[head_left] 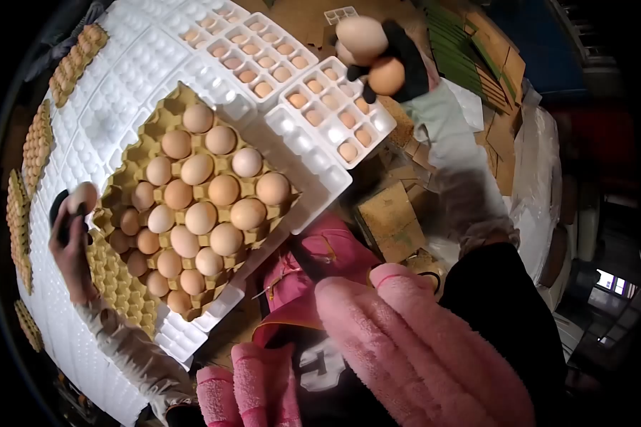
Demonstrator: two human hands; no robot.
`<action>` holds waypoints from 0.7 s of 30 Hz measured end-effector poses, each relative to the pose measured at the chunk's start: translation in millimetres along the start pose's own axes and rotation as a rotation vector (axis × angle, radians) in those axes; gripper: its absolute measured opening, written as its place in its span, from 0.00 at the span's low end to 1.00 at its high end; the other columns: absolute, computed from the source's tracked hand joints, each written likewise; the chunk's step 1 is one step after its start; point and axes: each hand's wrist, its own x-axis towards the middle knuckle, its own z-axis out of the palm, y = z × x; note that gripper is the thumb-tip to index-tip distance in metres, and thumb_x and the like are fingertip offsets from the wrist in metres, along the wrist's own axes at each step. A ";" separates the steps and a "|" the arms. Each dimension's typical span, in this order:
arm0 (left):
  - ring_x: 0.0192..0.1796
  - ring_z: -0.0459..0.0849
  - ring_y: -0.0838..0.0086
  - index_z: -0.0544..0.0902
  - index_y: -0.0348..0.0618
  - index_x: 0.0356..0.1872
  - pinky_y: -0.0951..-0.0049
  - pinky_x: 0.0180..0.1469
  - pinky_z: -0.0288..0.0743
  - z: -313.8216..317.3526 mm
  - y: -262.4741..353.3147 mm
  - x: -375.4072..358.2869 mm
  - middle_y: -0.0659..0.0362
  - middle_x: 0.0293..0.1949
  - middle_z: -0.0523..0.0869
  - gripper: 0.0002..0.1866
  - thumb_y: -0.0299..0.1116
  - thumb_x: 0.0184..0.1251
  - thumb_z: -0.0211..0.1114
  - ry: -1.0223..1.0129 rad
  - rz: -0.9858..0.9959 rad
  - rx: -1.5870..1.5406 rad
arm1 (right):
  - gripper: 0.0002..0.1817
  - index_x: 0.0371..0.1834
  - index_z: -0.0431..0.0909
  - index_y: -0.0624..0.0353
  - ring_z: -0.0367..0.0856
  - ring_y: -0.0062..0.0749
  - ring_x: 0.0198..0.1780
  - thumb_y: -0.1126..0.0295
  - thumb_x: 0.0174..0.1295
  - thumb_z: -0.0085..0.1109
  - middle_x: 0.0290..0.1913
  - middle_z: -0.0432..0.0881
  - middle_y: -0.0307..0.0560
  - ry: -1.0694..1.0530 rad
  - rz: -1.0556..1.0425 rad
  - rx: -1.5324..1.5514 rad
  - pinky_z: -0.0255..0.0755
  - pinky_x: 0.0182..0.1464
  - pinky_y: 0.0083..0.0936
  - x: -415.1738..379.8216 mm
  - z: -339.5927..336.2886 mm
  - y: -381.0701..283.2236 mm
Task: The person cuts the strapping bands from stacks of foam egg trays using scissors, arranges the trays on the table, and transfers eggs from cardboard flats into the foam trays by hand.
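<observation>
My left hand (pixel 73 245), with dark coverings on its fingers, is closed around an egg (pixel 84 194) just left of the yellow pulp egg tray (pixel 160 117). Several brown and cream eggs (pixel 200 217) sit in that tray, and some of its cups hold none. At the upper right, my right hand (pixel 410 67) wears a black glove and grips eggs: a pale one (pixel 362 37), a browner one (pixel 387 76) and part of another behind them. Below this hand is a white plastic egg tray (pixel 372 147) with eggs in its cells.
Another white tray of eggs (pixel 263 60) adjoins it. White trays (pixel 96 117) cover the surface to the left, with more pulp trays of eggs (pixel 80 60) along the far edge. An empty pulp tray (pixel 124 288) lies beneath the full one. Cardboard (pixel 390 220) lies at the right.
</observation>
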 end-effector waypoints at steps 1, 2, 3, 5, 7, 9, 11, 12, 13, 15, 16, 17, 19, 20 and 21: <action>0.40 0.81 0.73 0.77 0.34 0.55 0.77 0.37 0.76 19.9 23.8 -12.0 0.51 0.53 0.80 0.22 0.38 0.63 0.63 0.090 0.039 -0.108 | 0.28 0.55 0.76 0.61 0.84 0.35 0.43 0.48 0.61 0.57 0.42 0.83 0.53 0.121 0.105 -0.149 0.81 0.37 0.33 -27.1 -37.2 -2.2; 0.38 0.81 0.75 0.76 0.31 0.56 0.80 0.36 0.74 39.6 47.7 -24.1 0.49 0.53 0.81 0.24 0.40 0.66 0.61 0.175 0.087 -0.212 | 0.30 0.56 0.76 0.59 0.83 0.37 0.44 0.48 0.58 0.60 0.45 0.82 0.54 0.188 0.093 -0.514 0.80 0.43 0.33 -49.7 -68.7 16.5; 0.36 0.79 0.78 0.72 0.31 0.59 0.81 0.35 0.73 77.8 78.3 -42.0 0.48 0.53 0.80 0.29 0.45 0.66 0.59 0.132 0.173 -0.187 | 0.31 0.57 0.76 0.57 0.83 0.39 0.45 0.48 0.55 0.64 0.49 0.81 0.55 0.246 0.074 -0.879 0.79 0.48 0.33 -70.1 -89.9 41.7; 0.37 0.79 0.77 0.72 0.32 0.60 0.79 0.38 0.72 152.8 135.5 -73.9 0.46 0.55 0.79 0.33 0.48 0.61 0.61 0.017 0.297 -0.119 | 0.30 0.66 0.64 0.49 0.77 0.44 0.54 0.53 0.62 0.54 0.57 0.74 0.55 0.249 0.070 -1.181 0.71 0.54 0.46 -91.6 -122.2 103.6; 0.42 0.80 0.69 0.76 0.37 0.56 0.73 0.44 0.74 224.5 173.9 -92.6 0.47 0.56 0.77 0.32 0.46 0.52 0.68 -0.236 0.315 0.008 | 0.29 0.69 0.60 0.44 0.71 0.44 0.60 0.54 0.64 0.47 0.62 0.69 0.54 0.252 0.020 -0.941 0.62 0.61 0.51 -97.3 -156.3 166.2; 0.47 0.82 0.62 0.81 0.42 0.52 0.67 0.50 0.76 289.8 185.0 -108.3 0.47 0.58 0.76 0.31 0.44 0.43 0.75 -0.447 0.290 0.152 | 0.26 0.64 0.64 0.41 0.72 0.42 0.59 0.55 0.61 0.50 0.63 0.69 0.53 0.208 -0.044 -0.934 0.63 0.60 0.45 -87.4 -149.8 165.6; 0.48 0.83 0.56 0.83 0.47 0.49 0.65 0.50 0.78 342.8 172.0 -132.2 0.47 0.57 0.75 0.29 0.44 0.41 0.77 -0.529 0.188 0.362 | 0.24 0.58 0.72 0.40 0.77 0.39 0.53 0.58 0.56 0.57 0.62 0.70 0.53 0.140 -0.123 -1.259 0.71 0.53 0.34 -74.6 -104.4 117.5; 0.46 0.83 0.56 0.83 0.48 0.49 0.64 0.48 0.78 360.7 157.7 -141.9 0.47 0.56 0.75 0.28 0.43 0.41 0.77 -0.530 0.190 0.473 | 0.22 0.54 0.76 0.40 0.80 0.38 0.50 0.59 0.53 0.61 0.62 0.71 0.53 0.106 -0.161 -1.420 0.75 0.50 0.28 -70.5 -89.4 112.7; 0.45 0.83 0.55 0.83 0.50 0.49 0.64 0.46 0.79 375.2 140.3 -148.6 0.47 0.56 0.75 0.28 0.43 0.42 0.76 -0.533 0.194 0.583 | 0.22 0.54 0.78 0.37 0.82 0.37 0.46 0.60 0.53 0.60 0.60 0.73 0.52 0.056 -0.305 -1.271 0.77 0.47 0.29 -62.7 -83.3 130.1; 0.45 0.83 0.57 0.81 0.49 0.52 0.65 0.49 0.78 396.1 103.9 -150.9 0.48 0.58 0.73 0.31 0.40 0.41 0.77 -0.570 0.147 0.599 | 0.28 0.60 0.73 0.37 0.82 0.37 0.48 0.59 0.51 0.61 0.62 0.71 0.52 -0.189 -0.342 -1.298 0.77 0.48 0.28 -41.9 -58.9 152.6; 0.46 0.83 0.58 0.80 0.49 0.54 0.64 0.48 0.79 403.9 92.2 -144.2 0.47 0.59 0.72 0.32 0.40 0.41 0.77 -0.616 0.138 0.620 | 0.30 0.62 0.71 0.38 0.81 0.38 0.49 0.59 0.51 0.62 0.63 0.70 0.52 -0.251 -0.291 -1.411 0.77 0.49 0.29 -35.1 -49.5 160.8; 0.47 0.82 0.58 0.79 0.51 0.55 0.63 0.50 0.78 414.3 61.0 -147.5 0.47 0.60 0.72 0.32 0.39 0.41 0.77 -0.562 0.194 0.659 | 0.32 0.64 0.69 0.40 0.81 0.39 0.49 0.58 0.51 0.62 0.64 0.69 0.53 -0.311 -0.239 -1.528 0.77 0.49 0.30 -29.7 -44.6 165.0; 0.49 0.82 0.56 0.79 0.54 0.56 0.62 0.52 0.76 426.3 44.4 -129.6 0.46 0.60 0.71 0.32 0.40 0.44 0.75 -0.501 0.205 0.501 | 0.35 0.66 0.66 0.44 0.81 0.42 0.50 0.58 0.51 0.62 0.63 0.70 0.52 -0.218 -0.185 -1.402 0.77 0.49 0.34 -28.2 -43.7 160.4; 0.49 0.81 0.56 0.79 0.55 0.56 0.62 0.53 0.76 427.1 56.4 -117.4 0.45 0.60 0.72 0.31 0.41 0.45 0.74 -0.544 0.162 0.574 | 0.34 0.65 0.67 0.45 0.81 0.43 0.49 0.58 0.50 0.63 0.60 0.73 0.52 -0.151 -0.135 -1.312 0.76 0.49 0.34 -31.8 -43.9 153.0; 0.50 0.81 0.55 0.78 0.56 0.57 0.62 0.54 0.75 426.5 72.2 -105.0 0.44 0.59 0.73 0.31 0.42 0.47 0.73 -0.590 0.115 0.643 | 0.34 0.64 0.68 0.46 0.81 0.44 0.49 0.59 0.50 0.64 0.57 0.76 0.51 -0.087 -0.080 -1.222 0.76 0.49 0.34 -38.2 -44.9 144.0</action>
